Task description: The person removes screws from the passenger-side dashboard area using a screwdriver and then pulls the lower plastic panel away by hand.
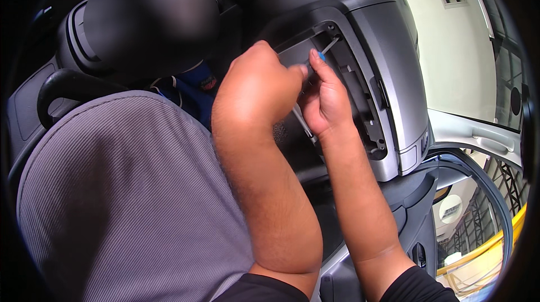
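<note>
Inside a car, my right hand [326, 99] has its thumb pressed on a screwdriver with a blue part on its handle [322, 55]. Its thin metal shaft [332, 43] points at the upper corner of an open compartment [360, 94] in the dark dashboard [382, 32]. My left hand [259, 77] is bent and closed at the back end of the screwdriver, its fingertips blurred and partly hidden. Behind both hands, a panel [292, 46] and a silver-coloured strip [304, 122] partly show within the opening.
A grey ribbed seat [124, 189] fills the lower left. Dark blue cloth [197, 77] lies beyond it, below a heavily blurred patch. On the right are the windscreen [450, 54], pale pillar trim [478, 139] and the door window [467, 206], with yellow structure outside.
</note>
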`<action>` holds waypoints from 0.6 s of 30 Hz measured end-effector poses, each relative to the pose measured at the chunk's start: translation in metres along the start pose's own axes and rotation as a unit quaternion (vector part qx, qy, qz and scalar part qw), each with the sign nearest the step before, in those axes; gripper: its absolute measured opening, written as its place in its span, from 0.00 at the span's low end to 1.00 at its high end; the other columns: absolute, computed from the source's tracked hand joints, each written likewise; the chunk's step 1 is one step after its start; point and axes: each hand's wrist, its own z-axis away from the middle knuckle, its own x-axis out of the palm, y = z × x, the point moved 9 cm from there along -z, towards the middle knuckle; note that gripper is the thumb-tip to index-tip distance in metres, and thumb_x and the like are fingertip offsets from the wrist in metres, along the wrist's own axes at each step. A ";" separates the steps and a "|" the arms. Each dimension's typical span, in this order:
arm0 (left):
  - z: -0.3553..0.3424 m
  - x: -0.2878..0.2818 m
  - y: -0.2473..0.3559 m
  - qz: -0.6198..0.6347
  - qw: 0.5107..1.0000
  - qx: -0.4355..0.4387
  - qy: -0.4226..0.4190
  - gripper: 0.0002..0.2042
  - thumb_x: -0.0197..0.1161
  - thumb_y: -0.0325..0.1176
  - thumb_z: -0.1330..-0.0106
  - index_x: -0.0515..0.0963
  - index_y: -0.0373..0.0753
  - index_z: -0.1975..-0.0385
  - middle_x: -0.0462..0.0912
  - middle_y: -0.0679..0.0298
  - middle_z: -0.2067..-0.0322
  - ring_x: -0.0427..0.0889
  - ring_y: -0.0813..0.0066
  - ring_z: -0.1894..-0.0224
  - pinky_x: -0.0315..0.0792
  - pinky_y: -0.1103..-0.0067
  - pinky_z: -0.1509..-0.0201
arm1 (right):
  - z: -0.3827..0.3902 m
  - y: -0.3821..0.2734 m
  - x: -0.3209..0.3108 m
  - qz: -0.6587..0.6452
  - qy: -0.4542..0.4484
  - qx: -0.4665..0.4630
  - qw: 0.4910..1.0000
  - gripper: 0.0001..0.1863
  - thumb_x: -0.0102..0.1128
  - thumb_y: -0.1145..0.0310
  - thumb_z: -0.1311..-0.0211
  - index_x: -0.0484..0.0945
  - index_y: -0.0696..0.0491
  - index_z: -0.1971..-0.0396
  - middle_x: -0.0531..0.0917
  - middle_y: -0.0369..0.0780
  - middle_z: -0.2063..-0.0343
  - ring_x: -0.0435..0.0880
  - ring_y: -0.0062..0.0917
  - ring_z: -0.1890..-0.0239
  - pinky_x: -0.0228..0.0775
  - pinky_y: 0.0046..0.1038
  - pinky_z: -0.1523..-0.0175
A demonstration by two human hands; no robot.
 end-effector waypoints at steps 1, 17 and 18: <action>-0.002 -0.005 -0.002 0.021 0.999 -0.005 0.024 0.28 0.67 0.50 0.34 0.78 0.26 0.49 0.87 0.47 0.59 0.88 0.61 0.60 0.80 0.71 0.54 | 0.001 0.000 -0.003 0.022 0.009 -0.009 1.000 0.16 0.69 0.61 0.32 0.75 0.53 0.55 0.82 0.35 0.62 0.81 0.22 0.57 0.72 0.35 0.45; -0.090 0.096 -0.002 0.143 0.988 0.061 -0.008 0.22 0.72 0.35 0.37 0.81 0.26 0.49 0.88 0.52 0.63 0.87 0.67 0.65 0.82 0.73 0.62 | 0.043 0.038 -0.076 0.265 0.042 -0.099 0.958 0.23 0.76 0.70 0.42 0.72 0.60 0.53 0.80 0.37 0.66 0.78 0.16 0.67 0.70 0.20 0.63; -0.094 0.111 -0.004 0.143 0.987 0.060 -0.037 0.19 0.72 0.32 0.37 0.82 0.26 0.50 0.88 0.53 0.64 0.87 0.69 0.67 0.82 0.75 0.63 | 0.044 0.040 -0.084 0.277 0.029 -0.101 0.955 0.23 0.76 0.70 0.42 0.73 0.60 0.53 0.80 0.37 0.66 0.78 0.16 0.66 0.71 0.20 0.62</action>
